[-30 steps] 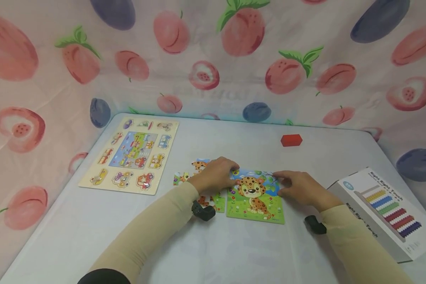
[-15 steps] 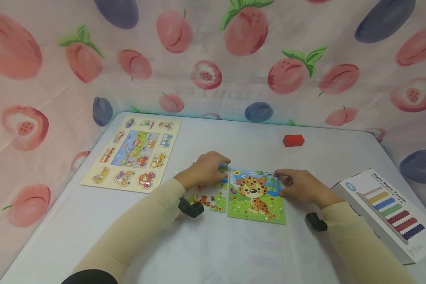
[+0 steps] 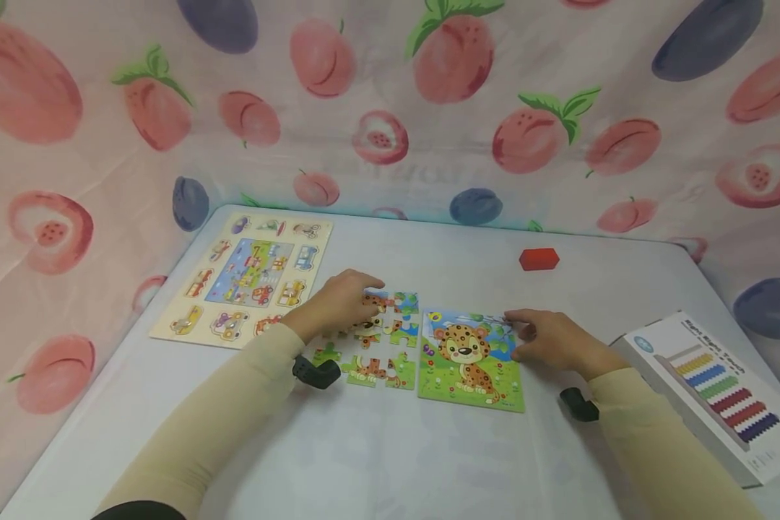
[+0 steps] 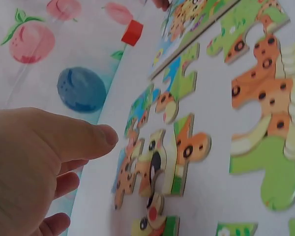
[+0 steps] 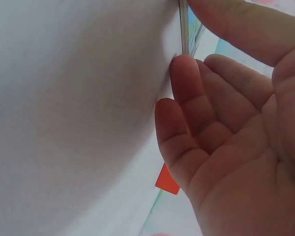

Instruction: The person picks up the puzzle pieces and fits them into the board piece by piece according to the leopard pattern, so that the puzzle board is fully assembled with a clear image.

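Observation:
A square leopard puzzle board (image 3: 471,361) lies flat on the table. My right hand (image 3: 555,343) holds its upper right corner, the index finger at the top edge and the thumb at the right side. In the right wrist view the fingers (image 5: 187,83) bend near the board's thin edge. Left of the board, cut jigsaw pieces (image 3: 367,370) with leopard and grass prints lie spread out. Over the upper left of these pieces is my left hand (image 3: 338,303). Its thumb (image 4: 88,137) is straight in the left wrist view, with no piece seen held; the hand hides some pieces.
A wooden vehicle puzzle board (image 3: 234,336) lies at the back left, just beyond my left hand. Towards the back right sits a red block (image 3: 539,259). A white box (image 3: 663,361) with printed coloured strips stands right of my right forearm. Fruit-print cloth (image 3: 429,166) hangs behind the table.
My left hand has moved left from the leopard board's left edge, over the loose pieces, uncovering several. My right hand has stayed at the board's corner.

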`<state>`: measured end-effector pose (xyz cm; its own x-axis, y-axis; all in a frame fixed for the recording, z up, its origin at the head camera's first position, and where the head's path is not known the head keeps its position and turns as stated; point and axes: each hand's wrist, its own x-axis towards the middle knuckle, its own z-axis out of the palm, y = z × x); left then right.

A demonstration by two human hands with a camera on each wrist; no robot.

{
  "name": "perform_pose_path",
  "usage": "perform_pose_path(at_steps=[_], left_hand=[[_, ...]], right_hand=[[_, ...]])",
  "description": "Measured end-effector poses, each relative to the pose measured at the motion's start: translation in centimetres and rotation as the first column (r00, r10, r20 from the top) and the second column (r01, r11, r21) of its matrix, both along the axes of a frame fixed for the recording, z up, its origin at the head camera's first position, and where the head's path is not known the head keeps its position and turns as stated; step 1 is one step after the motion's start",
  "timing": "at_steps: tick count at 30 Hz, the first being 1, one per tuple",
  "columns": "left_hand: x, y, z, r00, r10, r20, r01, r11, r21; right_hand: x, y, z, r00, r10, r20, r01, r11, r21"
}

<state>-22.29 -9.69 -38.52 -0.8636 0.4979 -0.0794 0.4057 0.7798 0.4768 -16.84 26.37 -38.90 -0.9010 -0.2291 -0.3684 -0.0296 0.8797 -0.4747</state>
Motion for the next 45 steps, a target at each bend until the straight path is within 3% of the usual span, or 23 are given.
perform_pose_path(at_steps=[8,20,45], left_hand=[[-0.6,-1.5,-0.5,0.999,0.048,0.024,-0.048,0.999,-0.01],[-1.3,-1.8,-1.8,0.992,0.088,0.095,-0.092,0.995,0.035],[-2.1,-1.3,-2.0,0.997,0.07,0.038,-0.068,0.996,-0.056]], right_hand=[[0.1,-0.1,0.0,0.999,-0.033,0.019,0.033,0.999,0.0],[0.3,-0.1,0.0,1.0,-0.028,0.01,0.028,1.0,-0.013],[0.2,0.2,-0.2,1.0,-0.02,0.002,0.02,1.0,-0.011]])
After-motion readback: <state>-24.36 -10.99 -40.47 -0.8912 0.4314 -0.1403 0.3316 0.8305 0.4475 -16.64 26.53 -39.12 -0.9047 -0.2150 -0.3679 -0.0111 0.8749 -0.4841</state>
